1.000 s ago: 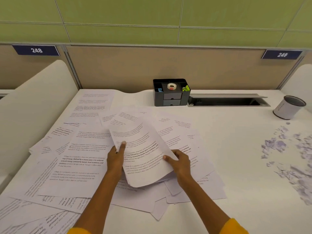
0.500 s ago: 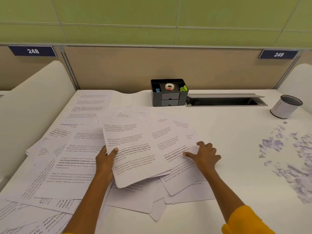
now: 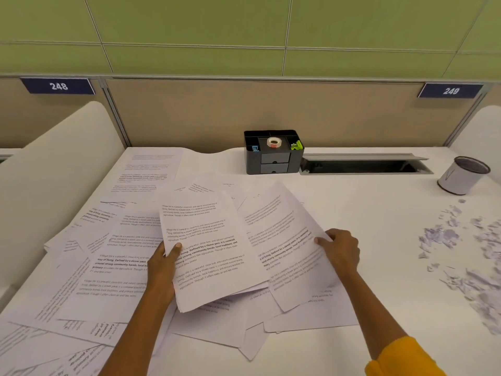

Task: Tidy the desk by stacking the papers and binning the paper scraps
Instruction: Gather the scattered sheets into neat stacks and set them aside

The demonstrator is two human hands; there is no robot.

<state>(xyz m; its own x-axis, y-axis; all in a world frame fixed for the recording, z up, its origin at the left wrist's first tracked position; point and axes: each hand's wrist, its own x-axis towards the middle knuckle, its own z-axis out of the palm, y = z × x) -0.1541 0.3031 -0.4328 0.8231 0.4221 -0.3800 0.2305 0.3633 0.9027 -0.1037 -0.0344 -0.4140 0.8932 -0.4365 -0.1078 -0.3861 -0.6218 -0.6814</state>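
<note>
Printed white papers point(image 3: 108, 267) lie scattered and overlapping over the left and middle of the white desk point(image 3: 366, 267). My left hand point(image 3: 161, 264) grips the left edge of a small gathered stack of sheets point(image 3: 206, 251), thumb on top. My right hand point(image 3: 340, 249) pinches the right edge of another printed sheet point(image 3: 282, 234) that lies just right of the stack and is partly lifted. Torn paper scraps point(image 3: 461, 256) are strewn over the right side of the desk. A small white round bin point(image 3: 462, 176) stands at the far right.
A black desk organiser point(image 3: 272, 153) with a tape roll stands against the beige partition at the back. A recessed cable tray point(image 3: 363, 165) runs to its right. White curved dividers rise on both sides of the desk.
My right hand went from the stack to the sheet on the right and has now closed on its edge, lifting it. My left hand keeps its hold on the stack.
</note>
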